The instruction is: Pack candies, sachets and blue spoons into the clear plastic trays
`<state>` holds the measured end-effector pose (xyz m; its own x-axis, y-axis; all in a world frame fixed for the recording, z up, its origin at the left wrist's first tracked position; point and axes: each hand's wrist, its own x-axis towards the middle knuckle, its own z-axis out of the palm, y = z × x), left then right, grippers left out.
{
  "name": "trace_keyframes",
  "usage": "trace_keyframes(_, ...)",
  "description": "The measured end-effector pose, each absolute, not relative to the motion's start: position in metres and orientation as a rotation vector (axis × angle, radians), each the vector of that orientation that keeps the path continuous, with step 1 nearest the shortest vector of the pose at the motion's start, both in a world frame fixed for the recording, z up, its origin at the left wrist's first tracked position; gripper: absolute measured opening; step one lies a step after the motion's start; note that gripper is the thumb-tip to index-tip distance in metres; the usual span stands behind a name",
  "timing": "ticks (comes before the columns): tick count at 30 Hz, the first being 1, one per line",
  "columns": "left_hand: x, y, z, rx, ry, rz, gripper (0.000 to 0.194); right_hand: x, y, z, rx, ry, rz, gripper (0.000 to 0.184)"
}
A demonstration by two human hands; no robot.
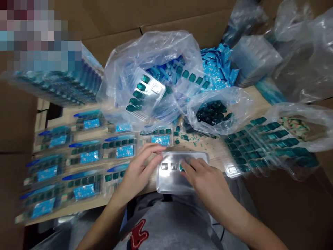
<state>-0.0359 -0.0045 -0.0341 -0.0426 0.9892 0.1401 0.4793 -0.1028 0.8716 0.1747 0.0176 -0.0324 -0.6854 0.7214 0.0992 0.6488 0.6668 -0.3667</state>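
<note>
The tray (170, 180) was clear with a silvery-grey shine, and the small block (181, 167) in it was deep green. Across the pale tan desk (213, 144), the filled packs (84, 152) repeated one colour scheme: vivid blue strips (82, 143), dark green squares (84, 181) and sky-blue sachets (90, 157) speckled with white. The heaped packets (218, 66) were bright blue, patterned in white. Loose chunks (212, 113) looked dark green, almost black; crumbs (196, 140) were lighter green. The mixed bits (296, 126) showed cream, green and pinkish orange. The plastic bags (117, 59) were translucent whitish, the cardboard (182, 17) plain brown. The grey garment (182, 225) bore a red figure (139, 234) with pale, dashed outlining.
</note>
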Motion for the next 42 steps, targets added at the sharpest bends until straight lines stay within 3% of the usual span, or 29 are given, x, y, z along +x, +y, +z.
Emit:
trace_keyframes(5, -0.03, -0.008, -0.031, 1.645, 1.505, 0.966, 0.018, 0.17, 0.025, -0.032, -1.147, -2.656, 0.525, 0.016)
trace_keyframes(10, -0.018, -0.012, -0.024, 1.736, 1.352, 1.01, 0.024, 0.187, 0.038, -0.018, -1.061, -1.781, 1.58, 0.036)
trace_keyframes(14, -0.005, -0.011, -0.017, 1.819, 1.229, 0.973, 0.034, 0.186, 0.033, -0.018, -0.879, -1.365, 1.91, 0.044)
trace_keyframes(24, -0.001, 0.004, -0.011, 1.835, 1.196, 1.008, 0.011, 0.186, 0.022, -0.012, -0.934, -1.427, 1.828, 0.06)
trace_keyframes(27, -0.001, 0.005, -0.01, 1.778, 1.193, 1.05, 0.009, 0.182, 0.017, -0.011, -0.931, -1.377, 1.758, 0.051)
trace_keyframes(32, -0.005, 0.005, -0.004, 1.871, 1.184, 1.044, 0.012, 0.179, 0.012, -0.007, -1.022, -1.422, 1.517, 0.018)
trace_keyframes(42, -0.011, 0.002, 0.007, 2.156, 1.197, 0.905, 0.019, 0.178, 0.008, -0.007, -1.06, -1.615, 1.116, 0.019)
